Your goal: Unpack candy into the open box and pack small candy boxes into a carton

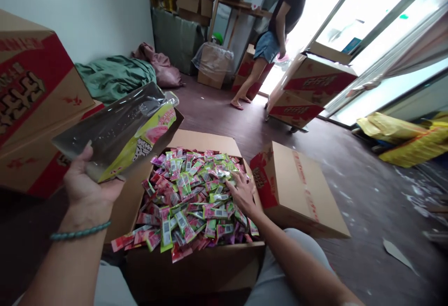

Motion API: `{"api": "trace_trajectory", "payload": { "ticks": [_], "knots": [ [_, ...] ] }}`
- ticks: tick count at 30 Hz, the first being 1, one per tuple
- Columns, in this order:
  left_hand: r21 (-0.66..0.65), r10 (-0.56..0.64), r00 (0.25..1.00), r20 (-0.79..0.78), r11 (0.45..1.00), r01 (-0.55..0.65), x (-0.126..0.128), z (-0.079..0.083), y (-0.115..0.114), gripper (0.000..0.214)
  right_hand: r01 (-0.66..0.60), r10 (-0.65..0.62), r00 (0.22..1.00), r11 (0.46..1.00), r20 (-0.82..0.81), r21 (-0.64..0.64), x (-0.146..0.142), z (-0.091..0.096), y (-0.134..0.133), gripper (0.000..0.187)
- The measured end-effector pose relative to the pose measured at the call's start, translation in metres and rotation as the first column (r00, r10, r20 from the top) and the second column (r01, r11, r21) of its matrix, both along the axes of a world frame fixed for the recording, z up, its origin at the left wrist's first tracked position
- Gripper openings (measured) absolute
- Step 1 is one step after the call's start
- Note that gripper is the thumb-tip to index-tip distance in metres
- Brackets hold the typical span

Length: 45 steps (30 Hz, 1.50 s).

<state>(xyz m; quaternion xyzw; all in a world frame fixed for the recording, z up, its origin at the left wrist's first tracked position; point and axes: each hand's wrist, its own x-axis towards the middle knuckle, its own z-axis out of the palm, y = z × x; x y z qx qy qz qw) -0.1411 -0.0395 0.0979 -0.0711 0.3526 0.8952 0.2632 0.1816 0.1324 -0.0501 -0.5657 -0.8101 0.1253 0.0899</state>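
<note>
Forearms (68, 264) extend above the worker's knees (308, 245); the left hand (93, 184) grips a clear tub (115, 121) from its lower end, presumably for steadiness. Right of that grip, the right hand (242, 194) rests spread on packets (192, 189) inside a box (196, 271), seemingly positioned for easy reach.
</note>
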Motion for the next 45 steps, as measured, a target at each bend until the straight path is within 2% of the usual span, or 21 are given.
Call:
{"api": "trace_trajectory", "payload": {
  "ticks": [3, 6, 8, 12, 16, 18, 20, 24, 26, 27, 28, 30, 31, 32, 33, 36, 39, 42, 45],
  "knots": [
    [-0.038, 0.006, 1.000, 0.018, 0.999, -0.005, 0.003, -0.001, -0.001, 0.035, -0.113, 0.117, 0.990, 0.992, 0.075, -0.056, -0.021, 0.002, -0.008, 0.067],
    [-0.091, 0.057, 0.997, 0.055, 0.994, -0.052, 0.005, -0.002, -0.002, 0.037, -0.202, 0.214, 0.965, 0.975, 0.153, -0.087, -0.034, -0.018, -0.023, 0.076],
    [-0.115, 0.063, 0.996, 0.056, 0.992, -0.056, 0.006, -0.002, -0.002, 0.038, -0.228, 0.229, 0.957, 0.973, 0.179, -0.031, -0.034, -0.038, -0.035, 0.080],
    [-0.103, -0.020, 0.999, -0.048, 0.995, 0.014, 0.006, -0.002, 0.000, 0.034, -0.240, 0.210, 0.956, 0.961, 0.204, 0.134, -0.021, -0.075, -0.051, 0.077],
    [-0.069, -0.041, 0.998, -0.042, 0.997, 0.038, 0.005, -0.004, 0.011, 0.032, -0.205, 0.169, 0.964, 0.963, 0.204, 0.172, -0.016, -0.098, -0.049, 0.074],
    [-0.047, -0.034, 0.999, -0.006, 0.998, 0.034, 0.004, -0.005, 0.015, 0.032, -0.205, 0.172, 0.965, 0.966, 0.198, 0.159, -0.016, -0.098, -0.045, 0.074],
    [-0.015, -0.037, 0.999, 0.018, 0.999, 0.037, 0.004, -0.004, 0.014, 0.032, -0.223, 0.197, 0.962, 0.967, 0.190, 0.125, -0.016, -0.086, -0.042, 0.076],
    [0.055, -0.040, 0.999, 0.034, 0.998, 0.038, 0.002, -0.002, 0.001, 0.030, -0.283, 0.262, 0.947, 0.954, 0.184, 0.099, -0.025, -0.039, -0.048, 0.080],
    [0.083, -0.041, 0.999, 0.022, 0.996, 0.039, 0.000, -0.001, -0.008, 0.030, -0.393, 0.371, 0.909, 0.915, 0.189, 0.095, -0.039, -0.016, -0.061, 0.083],
    [0.086, -0.040, 0.999, 0.021, 0.996, 0.038, -0.001, -0.001, -0.012, 0.030, -0.484, 0.465, 0.866, 0.872, 0.185, 0.070, -0.048, -0.009, -0.069, 0.085],
    [0.079, -0.035, 0.999, 0.026, 0.996, 0.033, -0.002, -0.002, -0.016, 0.031, -0.592, 0.580, 0.797, 0.805, 0.170, 0.027, -0.059, -0.005, -0.078, 0.087],
    [0.053, -0.008, 0.999, 0.049, 0.999, 0.005, -0.006, -0.004, -0.022, 0.031, -0.783, 0.785, 0.611, 0.618, 0.106, -0.067, -0.081, -0.009, -0.094, 0.088],
    [0.038, 0.007, 0.998, 0.060, 0.999, -0.009, -0.008, -0.005, -0.025, 0.032, -0.841, 0.847, 0.527, 0.532, 0.072, -0.099, -0.091, -0.016, -0.101, 0.086],
    [0.030, 0.017, 0.998, 0.066, 0.999, -0.019, -0.010, -0.007, -0.027, 0.033, -0.873, 0.881, 0.471, 0.473, 0.046, -0.118, -0.100, -0.025, -0.105, 0.083],
    [0.033, 0.022, 0.998, 0.061, 0.999, -0.024, -0.012, -0.008, -0.029, 0.034, -0.887, 0.896, 0.444, 0.444, 0.031, -0.130, -0.107, -0.035, -0.109, 0.080],
    [0.081, 0.008, 1.000, 0.002, 0.997, -0.008, -0.018, -0.009, -0.031, 0.035, -0.877, 0.889, 0.455, 0.456, 0.041, -0.153, -0.120, -0.063, -0.112, 0.075],
    [0.126, 0.000, 1.000, -0.013, 0.992, 0.001, -0.023, -0.008, -0.027, 0.035, -0.870, 0.888, 0.454, 0.460, 0.072, -0.177, -0.123, -0.078, -0.113, 0.071],
    [0.124, 0.006, 0.999, 0.046, 0.992, -0.012, -0.023, -0.006, -0.020, 0.033, -0.868, 0.887, 0.454, 0.462, 0.087, -0.183, -0.123, -0.076, -0.114, 0.073],
    [0.145, -0.019, 0.997, 0.070, 0.989, 0.008, -0.019, -0.003, -0.019, 0.030, -0.875, 0.891, 0.449, 0.453, 0.063, -0.170, -0.120, -0.059, -0.114, 0.075]
  ]
}}
